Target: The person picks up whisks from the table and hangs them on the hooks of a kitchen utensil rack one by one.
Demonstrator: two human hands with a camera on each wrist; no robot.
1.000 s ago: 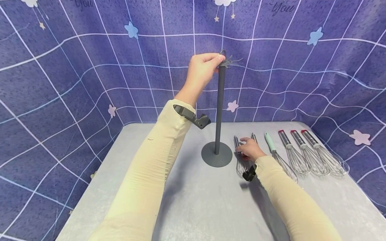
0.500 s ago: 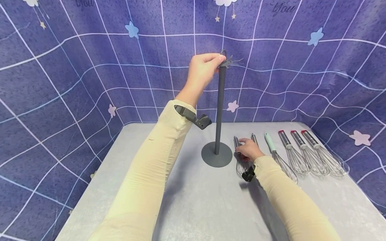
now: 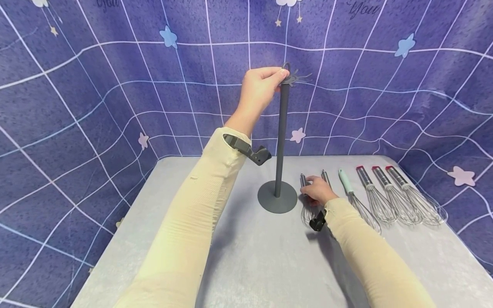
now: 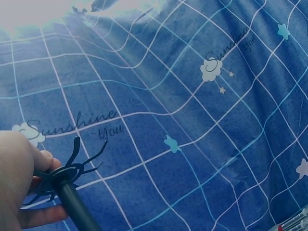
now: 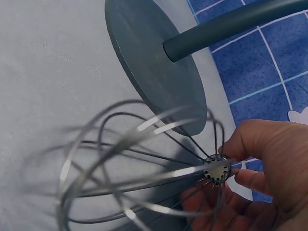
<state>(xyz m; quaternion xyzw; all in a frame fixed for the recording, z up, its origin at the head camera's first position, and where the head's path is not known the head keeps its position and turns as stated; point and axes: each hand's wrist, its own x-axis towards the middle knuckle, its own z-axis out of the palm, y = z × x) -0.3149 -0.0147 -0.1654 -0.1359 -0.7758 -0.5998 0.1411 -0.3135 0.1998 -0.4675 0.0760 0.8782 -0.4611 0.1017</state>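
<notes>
A tall dark grey stand [image 3: 282, 141] with a round base and a ring of curved hooks [image 3: 292, 79] on top stands upright on the table. My left hand [image 3: 263, 87] pinches the hooked top between thumb and fingers; in the left wrist view the thumb lies above the ring and a finger below. Right of the base, my right hand [image 3: 319, 190] grips a metal whisk [image 3: 303, 179] by its handle. In the right wrist view thumb and fingers surround the neck of the whisk [image 5: 217, 169], its wire loops reaching toward the camera. The hand hides most of the handle.
Beside my right hand lies another metal whisk [image 3: 325, 176], partly covered. Farther right are a whisk with a mint-green handle [image 3: 345, 182] and three whisks with red-tipped handles, one of them the nearest whisk [image 3: 363, 176]. A patterned blue curtain [image 3: 215, 98] backs the grey table [image 3: 246, 265].
The fingers of my right hand have drawn in around the whisk's handle. My left hand keeps its hold at the top of the stand, and the stand has not moved.
</notes>
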